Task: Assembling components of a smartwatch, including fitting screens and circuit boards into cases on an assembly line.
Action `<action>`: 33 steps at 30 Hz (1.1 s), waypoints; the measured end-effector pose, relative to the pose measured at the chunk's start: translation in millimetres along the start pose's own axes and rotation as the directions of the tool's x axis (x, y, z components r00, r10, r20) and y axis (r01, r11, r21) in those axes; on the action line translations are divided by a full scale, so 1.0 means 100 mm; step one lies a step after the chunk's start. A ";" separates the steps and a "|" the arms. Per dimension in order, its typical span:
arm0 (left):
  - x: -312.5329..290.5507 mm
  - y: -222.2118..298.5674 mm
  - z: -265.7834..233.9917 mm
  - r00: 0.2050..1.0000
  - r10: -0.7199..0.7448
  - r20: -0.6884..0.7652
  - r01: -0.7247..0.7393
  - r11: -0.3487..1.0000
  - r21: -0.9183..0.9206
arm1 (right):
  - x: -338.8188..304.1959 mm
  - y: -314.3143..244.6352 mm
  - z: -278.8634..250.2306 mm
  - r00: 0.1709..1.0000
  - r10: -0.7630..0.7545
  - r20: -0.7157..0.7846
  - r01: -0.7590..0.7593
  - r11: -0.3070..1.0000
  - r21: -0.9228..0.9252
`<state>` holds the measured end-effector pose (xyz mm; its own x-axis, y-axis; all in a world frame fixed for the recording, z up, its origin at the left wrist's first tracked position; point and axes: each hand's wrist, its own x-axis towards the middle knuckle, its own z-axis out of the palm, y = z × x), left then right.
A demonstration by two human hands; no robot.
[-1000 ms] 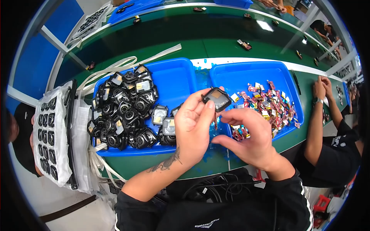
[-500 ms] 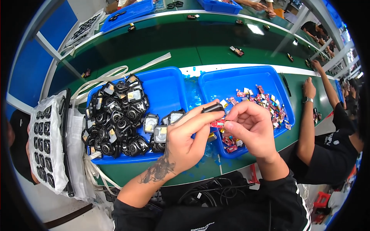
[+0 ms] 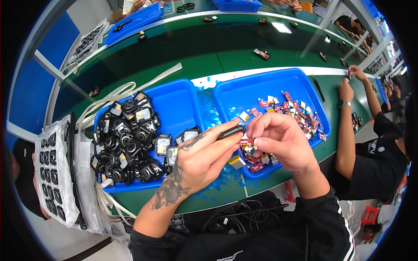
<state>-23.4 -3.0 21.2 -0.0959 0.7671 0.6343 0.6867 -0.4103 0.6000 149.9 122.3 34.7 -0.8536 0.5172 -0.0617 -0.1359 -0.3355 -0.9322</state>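
In front of me, my left hand (image 3: 201, 163) grips a black watch case (image 3: 231, 132) between its fingers, edge on. A small red circuit board (image 3: 245, 142) sticks out beside the case. The thumb and forefinger of my right hand (image 3: 287, 141) are pinched at the board's right end; the exact contact is partly hidden. Just below the fingers shows a silver and yellow block (image 3: 237, 162), perhaps a battery; whether it is joined to the board I cannot tell. Both hands are above the gap between two blue trays.
The left blue tray (image 3: 183, 93) holds a heap of black watch cases (image 3: 130, 139). Red boards (image 3: 300, 115) fill part of the right blue tray (image 3: 261, 82). Black tweezers (image 3: 318, 88) lie beside it. White straps (image 3: 130, 89) and a wrapped tray of parts (image 3: 58, 169) are left; a co-worker's arm (image 3: 346, 135) is right.
The view has shifted slightly, so the trays sit a little further left. The black case is tilted differently, and more of the silver and yellow block shows. Both hands keep their hold.
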 end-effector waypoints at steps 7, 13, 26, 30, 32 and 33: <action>-0.09 0.03 0.05 0.893 -0.407 0.190 0.445 0.747 -0.494 | -0.08 0.00 0.05 0.965 -0.259 0.028 0.250 0.892 -0.376; -0.11 0.04 0.16 0.860 -0.475 0.186 0.472 0.605 -0.641 | -0.05 0.08 0.15 0.948 -0.315 -0.055 0.261 0.861 -0.436; -0.09 0.04 0.14 0.862 -0.462 0.209 0.442 0.485 -0.755 | 0.00 0.16 0.20 0.848 -0.527 -0.062 0.345 0.636 -0.690; -0.09 0.06 0.16 0.860 -0.473 0.190 0.428 0.467 -0.774 | 0.01 0.18 0.21 0.832 -0.550 -0.074 0.352 0.627 -0.695; -0.10 0.05 0.17 0.866 -0.468 0.177 0.418 0.483 -0.770 | 0.01 0.19 0.23 0.817 -0.571 -0.080 0.359 0.613 -0.704; -0.10 0.05 0.17 0.871 -0.463 0.164 0.408 0.498 -0.765 | 0.01 0.20 0.23 0.818 -0.570 -0.080 0.359 0.614 -0.703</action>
<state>-6.7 -4.6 9.2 -0.2834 0.9389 0.1953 -0.2486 -0.2686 0.9306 135.2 98.3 24.4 -0.5801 0.6774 0.4524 -0.0360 0.5335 -0.8450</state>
